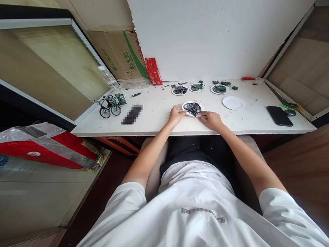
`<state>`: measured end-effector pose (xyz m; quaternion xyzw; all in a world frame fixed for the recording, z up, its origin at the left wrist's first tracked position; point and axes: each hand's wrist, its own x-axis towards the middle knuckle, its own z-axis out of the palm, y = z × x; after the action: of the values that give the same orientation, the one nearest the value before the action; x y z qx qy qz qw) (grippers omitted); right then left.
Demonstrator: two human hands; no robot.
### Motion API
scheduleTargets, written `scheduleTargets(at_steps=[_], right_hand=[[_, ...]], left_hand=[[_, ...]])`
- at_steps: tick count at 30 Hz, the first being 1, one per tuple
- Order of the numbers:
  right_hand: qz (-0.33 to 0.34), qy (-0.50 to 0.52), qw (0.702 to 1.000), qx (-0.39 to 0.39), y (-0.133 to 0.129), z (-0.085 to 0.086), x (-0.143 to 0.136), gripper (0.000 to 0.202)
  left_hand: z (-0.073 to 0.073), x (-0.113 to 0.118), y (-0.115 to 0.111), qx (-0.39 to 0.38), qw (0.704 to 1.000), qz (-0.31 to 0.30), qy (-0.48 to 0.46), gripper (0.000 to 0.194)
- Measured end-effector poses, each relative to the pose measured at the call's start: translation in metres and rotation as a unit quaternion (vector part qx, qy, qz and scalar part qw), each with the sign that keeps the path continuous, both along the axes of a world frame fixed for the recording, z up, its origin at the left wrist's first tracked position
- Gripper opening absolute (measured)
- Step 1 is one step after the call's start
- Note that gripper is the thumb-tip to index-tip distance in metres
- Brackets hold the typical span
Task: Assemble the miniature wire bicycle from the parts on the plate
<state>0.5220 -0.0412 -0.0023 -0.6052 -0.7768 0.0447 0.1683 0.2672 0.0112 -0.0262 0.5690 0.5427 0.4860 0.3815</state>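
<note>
In front of me a white paper plate (pixel 185 112) bears a heap of black model bicycle parts (pixel 192 108), among them a spoked wheel. My left hand (pixel 177 115) grips the plate's left rim, thumb and fingers closed on it. At the plate's lower right rim is my right hand (pixel 211 120), its fingers closed by the edge; whether they pinch the rim or a small part is too fine to make out. Behind stand more plates with parts: a black heap (pixel 180 90), a green heap (pixel 197 86) and another green heap (pixel 220 89).
Assembled model bicycles (pixel 113 104) stand at the left, by a clear bottle (pixel 108 77) and a blurred dark patch (pixel 132 115). A bare paper plate (pixel 233 103) lies right of my hands. Further right are a black phone (pixel 279 116) and a mouse-like object (pixel 290 112). A red box (pixel 153 72) leans behind.
</note>
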Motion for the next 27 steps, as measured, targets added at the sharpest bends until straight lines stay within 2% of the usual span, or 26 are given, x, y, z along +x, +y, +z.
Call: scheduleTargets(at_steps=[4, 15, 27], right_hand=[[0.005, 0.004, 1.000, -0.001, 0.000, 0.000, 0.000, 0.059], [0.023, -0.003, 1.000, -0.006, -0.003, 0.005, 0.000, 0.049], [0.021, -0.018, 0.999, -0.019, -0.005, 0.009, 0.000, 0.048]], left_hand=[[0.005, -0.001, 0.000, -0.007, 0.999, 0.004, -0.042, 0.056], [0.029, -0.018, -0.004, 0.091, 0.991, 0.066, 0.069, 0.034], [0.038, -0.041, 0.006, 0.106, 0.985, 0.105, 0.082, 0.018]])
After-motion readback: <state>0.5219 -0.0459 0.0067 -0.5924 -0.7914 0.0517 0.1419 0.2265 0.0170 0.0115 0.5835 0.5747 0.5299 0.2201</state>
